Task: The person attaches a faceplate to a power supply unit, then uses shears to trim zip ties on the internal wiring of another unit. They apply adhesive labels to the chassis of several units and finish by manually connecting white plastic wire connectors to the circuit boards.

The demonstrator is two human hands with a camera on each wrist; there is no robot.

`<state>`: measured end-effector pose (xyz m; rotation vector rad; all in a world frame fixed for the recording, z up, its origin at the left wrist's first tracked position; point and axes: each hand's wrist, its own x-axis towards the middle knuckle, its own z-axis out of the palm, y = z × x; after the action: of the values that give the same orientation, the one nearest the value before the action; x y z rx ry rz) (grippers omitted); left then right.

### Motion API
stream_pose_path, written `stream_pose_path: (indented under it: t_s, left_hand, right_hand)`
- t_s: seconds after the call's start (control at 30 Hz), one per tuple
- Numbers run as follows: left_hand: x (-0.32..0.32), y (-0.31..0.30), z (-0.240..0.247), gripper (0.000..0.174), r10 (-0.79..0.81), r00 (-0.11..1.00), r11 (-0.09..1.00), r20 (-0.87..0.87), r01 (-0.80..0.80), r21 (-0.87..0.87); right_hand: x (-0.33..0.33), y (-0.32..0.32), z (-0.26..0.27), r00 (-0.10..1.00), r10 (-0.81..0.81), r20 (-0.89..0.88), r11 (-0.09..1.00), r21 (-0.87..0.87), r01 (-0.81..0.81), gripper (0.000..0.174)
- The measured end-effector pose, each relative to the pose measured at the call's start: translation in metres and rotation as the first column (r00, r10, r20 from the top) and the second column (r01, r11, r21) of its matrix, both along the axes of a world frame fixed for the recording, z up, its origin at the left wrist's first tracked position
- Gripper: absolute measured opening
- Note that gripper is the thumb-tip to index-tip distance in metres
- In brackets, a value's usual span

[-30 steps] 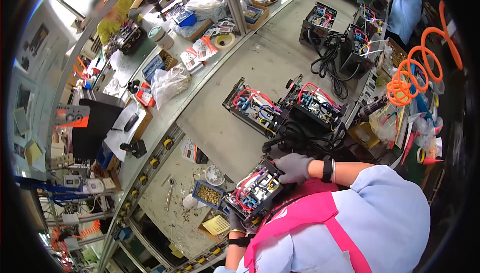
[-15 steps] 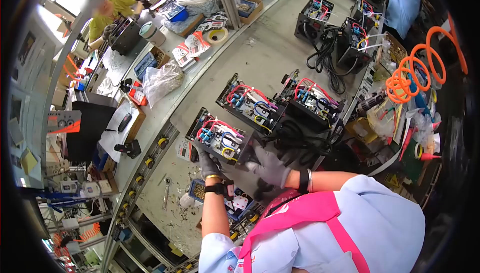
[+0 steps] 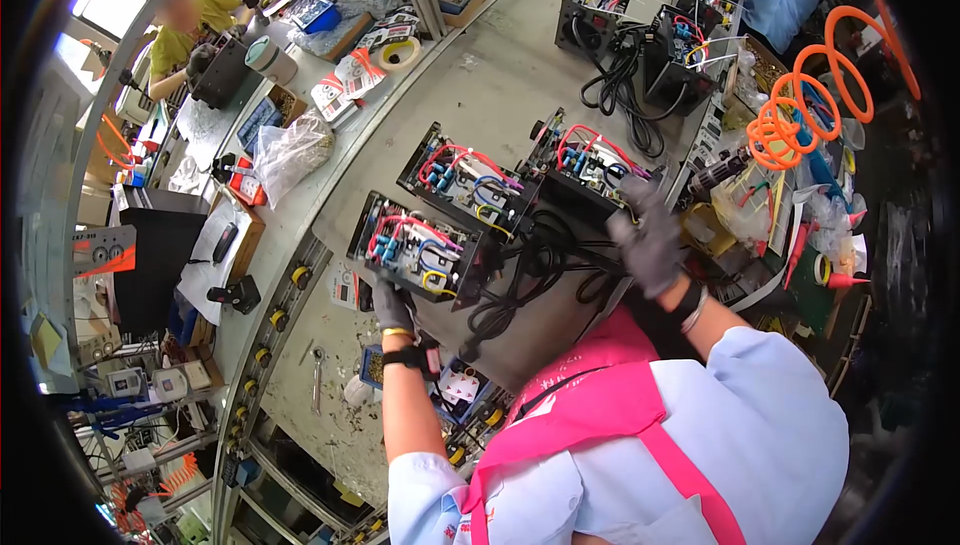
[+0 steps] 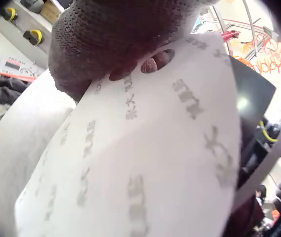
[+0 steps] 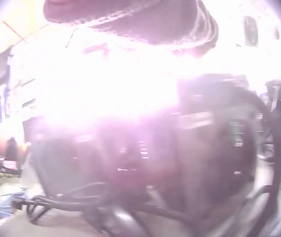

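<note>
My gloved left hand [image 3: 392, 307] grips the near edge of an open-topped electrical unit [image 3: 408, 253] with red, blue and yellow wires. In the left wrist view, the dark glove [image 4: 116, 42] lies over the edge of a white printed panel [image 4: 130, 143] with round holes, and a fingertip shows through one hole. My gloved right hand [image 3: 648, 240] has its fingers extended close beside a second open unit [image 3: 590, 165]. The right wrist view is blurred and glaring, with glove fingers [image 5: 140, 19] above a dark unit [image 5: 214, 148].
A third wired unit [image 3: 465, 183] stands between these two. Black power cables [image 3: 520, 275] lie in front. More units [image 3: 595, 10] stand farther along the metal bench. An orange coiled air hose [image 3: 790, 125] hangs at the right. A wrench [image 3: 317, 380] lies left of my left arm.
The left unit has moved from against my apron onto the bench beside the others. My right hand has left it and moved right, toward the right-hand unit. The left hand stays on it.
</note>
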<state>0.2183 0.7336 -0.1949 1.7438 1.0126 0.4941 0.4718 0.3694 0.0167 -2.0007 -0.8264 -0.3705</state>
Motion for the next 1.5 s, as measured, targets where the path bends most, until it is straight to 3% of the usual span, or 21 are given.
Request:
stream_pose_path:
  t_s: [0.03,0.07,0.1,0.13,0.17,0.2,0.23,0.27,0.33,0.47,0.53,0.6,0.67,0.7,0.83,0.93,1.0,1.1,1.2,1.4,1.5]
  left_hand:
    - [0.000,0.007,-0.008,0.021,-0.062,0.984,0.921,-0.165,0.120,0.372]
    - [0.001,0.010,-0.011,0.018,-0.003,0.991,0.961,-0.136,0.041,0.272]
    - [0.002,0.012,-0.014,0.017,0.065,0.992,0.984,-0.107,-0.047,0.169]
    - [0.003,0.014,-0.016,0.019,0.143,0.986,0.988,-0.081,-0.137,0.068]
    - [0.015,-0.014,0.038,0.024,0.237,0.969,0.966,-0.067,-0.242,-0.090]
    - [0.021,-0.036,0.068,0.030,0.337,0.939,0.908,-0.061,-0.341,-0.244]
    - [0.015,-0.048,0.063,0.046,0.340,0.939,0.937,-0.052,-0.343,-0.060]
    - [0.007,-0.061,0.076,0.044,0.319,0.929,0.932,-0.186,-0.343,-0.115]
    - [0.000,-0.100,0.106,0.044,0.348,0.933,0.880,-0.085,-0.357,-0.315]
    - [-0.018,-0.154,0.104,0.040,0.350,0.933,0.739,-0.083,-0.329,-0.587]
    - [-0.032,-0.169,0.061,0.037,0.375,0.927,0.744,-0.012,-0.309,-0.592]
    - [-0.037,-0.180,0.066,0.038,0.182,0.969,0.885,-0.169,-0.236,-0.401]
    - [-0.042,-0.200,0.053,0.037,0.203,0.963,0.952,-0.177,-0.152,0.267]
    - [-0.037,-0.209,0.083,0.040,0.197,0.945,0.980,-0.263,-0.187,0.062]
    - [-0.040,-0.239,0.106,0.042,0.288,0.836,0.929,-0.468,-0.124,0.349]
    - [-0.046,-0.260,0.105,0.035,0.014,0.950,0.884,-0.310,0.133,0.448]
    - [-0.031,-0.269,0.111,0.038,-0.373,0.820,0.803,-0.433,0.520,0.293]
    - [0.002,-0.280,0.081,0.039,-0.360,0.786,0.749,-0.502,0.564,0.346]
    - [0.015,-0.289,0.070,0.043,-0.257,0.707,0.888,-0.659,0.441,0.127]
    - [-0.010,-0.297,0.046,0.047,-0.110,0.854,0.956,-0.508,0.232,0.182]
    - [-0.025,-0.291,0.068,0.050,-0.089,0.846,0.996,-0.526,0.079,-0.040]
  right_hand:
    - [0.020,-0.009,-0.001,0.984,-0.165,0.072,0.983,-0.068,0.170,0.041]
    - [0.038,-0.021,-0.005,0.936,-0.316,0.154,0.934,-0.122,0.336,0.043]
    - [0.053,-0.037,-0.021,0.914,-0.304,-0.269,0.948,-0.183,0.261,0.046]
    - [0.067,-0.051,-0.043,0.720,-0.263,-0.643,0.963,-0.216,0.160,0.049]
    - [0.073,-0.058,-0.059,0.415,0.021,-0.909,0.999,0.034,0.024,0.052]
    - [0.076,-0.061,-0.072,0.098,0.040,-0.994,0.996,0.047,0.070,0.045]
    - [0.073,-0.056,-0.079,0.112,0.133,-0.985,0.983,0.145,0.111,0.041]
    - [0.072,-0.051,-0.084,0.125,0.221,-0.967,0.959,0.239,0.151,0.037]
    - [0.077,-0.035,-0.083,0.123,0.251,-0.960,0.955,0.267,0.133,0.034]
    - [0.065,0.023,-0.037,0.162,0.106,-0.981,0.993,0.113,0.032,0.036]
    - [0.084,0.046,-0.047,0.131,0.126,-0.983,0.991,0.118,-0.069,0.043]
    - [0.094,0.051,-0.054,0.120,0.118,-0.986,0.984,0.099,-0.149,0.046]
    - [0.101,0.053,-0.052,0.077,0.108,-0.991,0.977,0.092,-0.193,0.048]
    - [0.099,0.050,-0.048,0.037,0.102,-0.994,0.976,0.093,-0.195,0.049]
    - [0.106,0.047,-0.060,-0.095,0.110,-0.989,0.959,0.131,-0.249,0.051]
    - [0.110,0.045,-0.054,-0.277,0.117,-0.954,0.935,0.200,-0.292,0.041]
    - [0.114,0.042,-0.066,-0.345,0.150,-0.926,0.952,0.230,-0.202,0.033]
    - [0.115,0.047,-0.062,-0.581,0.200,-0.789,0.917,0.360,-0.173,0.031]
    - [0.111,0.051,-0.053,-0.642,0.187,-0.744,0.917,0.367,-0.159,0.028]
    - [0.093,0.057,-0.050,-0.646,0.183,-0.741,0.898,0.394,-0.198,0.027]
    - [0.071,0.063,-0.048,-0.656,0.172,-0.735,0.895,0.396,-0.208,0.028]
